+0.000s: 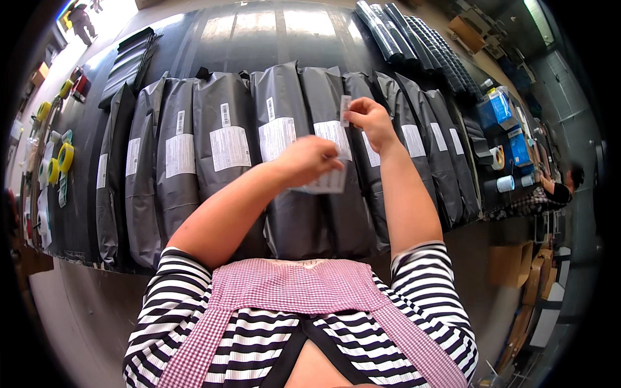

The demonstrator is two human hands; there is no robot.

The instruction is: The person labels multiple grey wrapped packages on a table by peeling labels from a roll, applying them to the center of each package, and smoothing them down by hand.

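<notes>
A row of dark grey plastic mailing bags (223, 187) lies side by side across the table, each with a white printed label (230, 147). Some also carry a narrow barcode sticker (225, 115) above it. My right hand (370, 123) pinches a small pale sticker (345, 111) over the upper part of a bag right of the middle. Lower and to its left, my left hand (309, 155) is closed on a white sticker sheet (326, 184). That sheet is smeared by motion and partly covers the bag beneath.
Black plastic rolls (394, 32) lie at the far right of the dark table (259, 39). More folded black bags (129, 61) lie far left. Yellow tape rolls (65, 157) sit along the left edge, blue packages (501, 107) at right. Another person (556, 191) is at the right.
</notes>
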